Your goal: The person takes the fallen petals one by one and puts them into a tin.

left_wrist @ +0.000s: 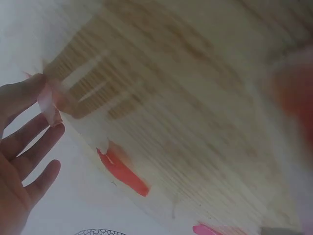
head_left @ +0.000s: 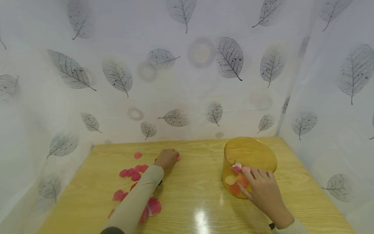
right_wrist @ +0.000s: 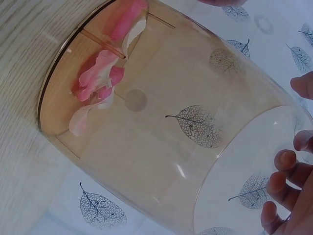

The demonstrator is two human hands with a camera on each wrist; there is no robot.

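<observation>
At the back left of the table, my left hand (head_left: 168, 159) reaches down to a pink petal (head_left: 178, 157). The left wrist view has its fingertips pinching this pale pink petal (left_wrist: 48, 105) at the tabletop, close to a curled red petal (left_wrist: 124, 176). My right hand (head_left: 264, 191) is at the near side of a transparent amber cylinder container (head_left: 248, 148). Its fingers (right_wrist: 277, 183) are spread and slightly bent by the open rim, with nothing between them. Pink and white petals (right_wrist: 100, 76) lie at the bottom of the container.
Several loose pink and red petals (head_left: 135, 175) are scattered on the wooden table (head_left: 198, 182), some beside and beneath the left forearm (head_left: 137, 198). White curtains (head_left: 187, 81) with leaf prints enclose the back and both sides. The container stands toward the table's right side.
</observation>
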